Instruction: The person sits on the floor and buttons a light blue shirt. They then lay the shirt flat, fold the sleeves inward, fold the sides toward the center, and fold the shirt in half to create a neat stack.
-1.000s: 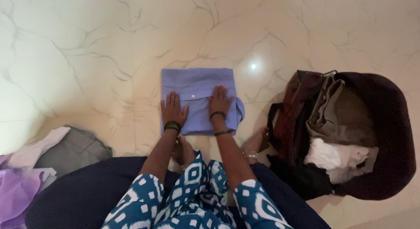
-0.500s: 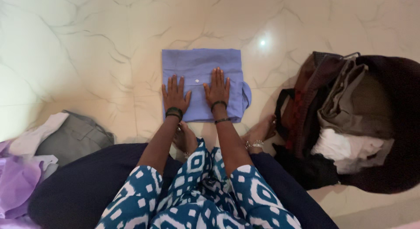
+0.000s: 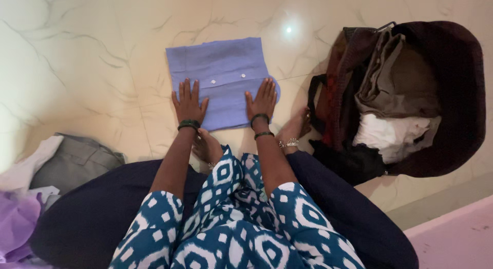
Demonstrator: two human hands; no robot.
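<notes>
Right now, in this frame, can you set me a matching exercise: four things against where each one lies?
Things:
1. folded blue shirt
2. dark basket of clothes
3. grey garment
4. purple cloth

Places:
A. bottom left corner
B. on the floor at the right
C. under both hands
D. on the floor at the left, above the purple cloth

Pairs: 1-C, 2-B, 3-D, 4-A. The left hand and right hand press flat on the shirt.

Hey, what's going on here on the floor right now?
A person sitting on a pale marble floor has both palms flat on a folded blue shirt. The left hand rests on its near left edge, the right hand on its near right edge. A dark basket with brown and white clothes sits to the right, and grey and purple garments lie to the left.
</notes>
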